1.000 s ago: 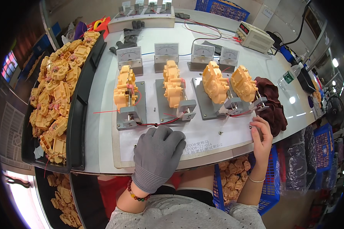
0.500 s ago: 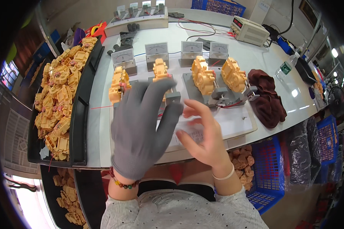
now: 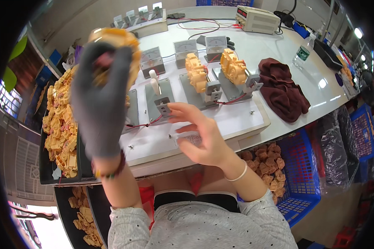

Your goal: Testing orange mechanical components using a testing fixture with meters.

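My left hand point(image 3: 97, 97), in a grey glove, is raised at the left, closed around a yellow plastic gear housing point(image 3: 116, 36) slightly blurred by motion. Bare-skinned, my right hand point(image 3: 205, 139) has its fingers apart, the index fingertip by the grey clamp block point(image 3: 162, 108) of a test fixture. No housing sits on that fixture's grey plate point(image 3: 153, 99); a white peg point(image 3: 154, 85) stands there. Two fixtures to its right each carry a yellow housing point(image 3: 196, 74), point(image 3: 233, 68). The leftmost fixture is mostly hidden behind my left hand.
Analog meters point(image 3: 185, 52) stand behind the fixtures. A black tray point(image 3: 84, 164) heaped with yellow housings lies left. Rightward are a dark red cloth point(image 3: 282, 91) and a plastic bottle point(image 3: 302, 54). A power supply point(image 3: 257, 20) sits at the back, a blue basket point(image 3: 299, 182) below the table.
The housing on the second fixture from the left has come off and is now in my left hand, lifted up and leftward. My right hand is beside that fixture's clamp. The view has shifted.
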Motion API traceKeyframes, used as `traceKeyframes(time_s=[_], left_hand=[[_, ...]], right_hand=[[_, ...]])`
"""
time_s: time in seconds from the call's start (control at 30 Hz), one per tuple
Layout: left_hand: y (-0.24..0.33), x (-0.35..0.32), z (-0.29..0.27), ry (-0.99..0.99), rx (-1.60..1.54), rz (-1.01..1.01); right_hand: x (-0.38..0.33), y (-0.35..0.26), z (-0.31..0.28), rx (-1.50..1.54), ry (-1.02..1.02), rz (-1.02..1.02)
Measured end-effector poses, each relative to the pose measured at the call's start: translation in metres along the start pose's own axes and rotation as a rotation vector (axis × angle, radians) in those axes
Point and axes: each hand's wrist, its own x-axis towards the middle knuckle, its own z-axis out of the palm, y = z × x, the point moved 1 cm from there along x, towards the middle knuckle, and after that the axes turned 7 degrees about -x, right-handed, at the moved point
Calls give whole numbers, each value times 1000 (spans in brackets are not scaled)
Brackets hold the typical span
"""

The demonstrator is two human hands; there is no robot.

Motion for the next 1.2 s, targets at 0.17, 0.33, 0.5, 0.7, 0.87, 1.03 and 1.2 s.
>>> traceKeyframes(time_s=[0.17, 0.33, 0.5, 0.7, 0.87, 1.03, 1.2], left_hand=[[26, -100, -29, -914, -292, -203], [-2, -260, 123, -1254, -546, -313], [22, -194, 77, -1477, -538, 38], [6, -72, -78, -1134, -605, 203], [-35, -96, -94, -545, 281, -175], [-63, -113, -89, -371, 358, -357], [-75, -113, -90, -391, 308, -353]], right_hand=[[-43, -40, -89, -33, 334, 38], [-69, -69, -112, -97, 437, 46], [-92, -66, -80, -193, 304, 75], [-55, -36, -18, -88, 46, 64], [-16, -17, 10, -570, -16, -126], [3, -7, 27, -543, -137, -52], [2, -18, 13, -639, -59, -59]])
